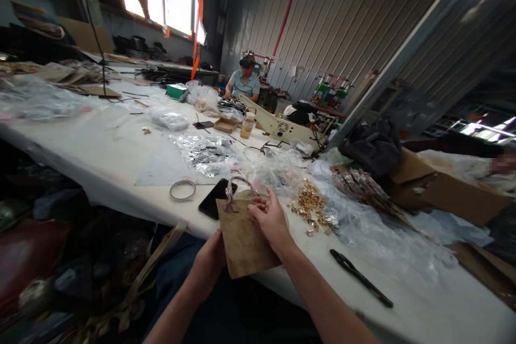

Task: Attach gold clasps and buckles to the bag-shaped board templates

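Note:
A flat brown bag panel (246, 236) with a looped handle (243, 179) on its top edge is held over the table's front edge. The handle looks wrapped in clear film. My left hand (212, 262) grips the panel's left side, its fingers mostly hidden behind it. At the upper right, my right hand (271, 220) has its fingers bent and pressed together at the bag's top edge, near the handle's right end. Just behind the bag lies a black phone (213, 199), with a roll of tape (183, 190) to its left.
Small gold metal fittings (309, 201) lie heaped right of the bag. A black pen-like tool (360, 278) rests on the white table (100, 153). Clear plastic bags (209, 151), a bottle (247, 124) and an open cardboard box (447, 188) stand farther off. Another person (244, 83) sits at the far end.

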`<state>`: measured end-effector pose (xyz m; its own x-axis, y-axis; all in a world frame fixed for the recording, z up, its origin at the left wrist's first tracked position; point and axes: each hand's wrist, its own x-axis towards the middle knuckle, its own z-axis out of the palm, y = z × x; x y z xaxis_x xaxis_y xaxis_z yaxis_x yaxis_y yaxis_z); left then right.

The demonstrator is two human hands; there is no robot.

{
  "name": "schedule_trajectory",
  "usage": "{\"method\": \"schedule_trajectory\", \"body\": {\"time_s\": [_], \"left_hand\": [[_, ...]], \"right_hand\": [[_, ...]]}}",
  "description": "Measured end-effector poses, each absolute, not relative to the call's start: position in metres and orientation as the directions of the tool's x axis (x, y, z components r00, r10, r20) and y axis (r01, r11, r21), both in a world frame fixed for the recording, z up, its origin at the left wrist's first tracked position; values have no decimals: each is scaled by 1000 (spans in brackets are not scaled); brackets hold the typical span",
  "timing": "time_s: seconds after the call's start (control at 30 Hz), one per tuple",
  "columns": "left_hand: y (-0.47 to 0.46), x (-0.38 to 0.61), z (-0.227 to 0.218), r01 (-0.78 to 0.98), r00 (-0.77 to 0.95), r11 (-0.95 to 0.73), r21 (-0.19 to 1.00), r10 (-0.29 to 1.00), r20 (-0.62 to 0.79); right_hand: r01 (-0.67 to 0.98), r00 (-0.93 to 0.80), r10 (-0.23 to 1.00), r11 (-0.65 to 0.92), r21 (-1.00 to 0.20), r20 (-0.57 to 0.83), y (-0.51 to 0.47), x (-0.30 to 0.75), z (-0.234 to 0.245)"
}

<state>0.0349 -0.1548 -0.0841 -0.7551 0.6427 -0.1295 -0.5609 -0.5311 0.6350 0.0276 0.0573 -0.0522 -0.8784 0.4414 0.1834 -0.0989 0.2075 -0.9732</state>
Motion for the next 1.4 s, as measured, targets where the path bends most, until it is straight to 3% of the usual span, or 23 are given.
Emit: {"method": "schedule_trajectory", "body": {"time_s": [0.07,0.17,0.27,0.33,0.47,0.67,0.8,0.97,1.2,1.4], "left_hand": [[-154,34,-84,-564,-773,-562,605,618,-146],[-152,33,-89,-540,-806,-547,640,556,-204],[-153,33,-93,-494,-838,-511,704,495,-230],[-154,34,-93,-480,-825,-468,742,528,-201],[-156,38,-88,-424,-784,-390,817,610,-116],[-149,37,-89,-368,-762,-297,881,640,-102],[-139,33,-84,-410,-832,-341,846,521,-193],[-132,33,-81,-421,-882,-379,824,383,-274],[-132,33,-90,-299,-930,-277,913,300,-214],[-143,13,-68,-70,-974,-14,997,218,-65]], "right_hand": [[-119,-875,397,380,-917,278,63,32,-50],[-108,-873,275,697,-709,403,79,32,-36],[44,-857,311,839,-542,411,98,29,-25],[109,-872,338,839,-533,353,108,29,-22],[2,-896,272,791,-611,350,123,35,-26],[-19,-812,398,714,-700,428,144,44,-30],[-27,-796,390,741,-671,462,149,46,-35],[-37,-830,295,818,-574,473,148,49,-47],[-12,-857,297,804,-594,420,153,48,-44],[-86,-880,227,789,-609,418,156,47,-45]]}}
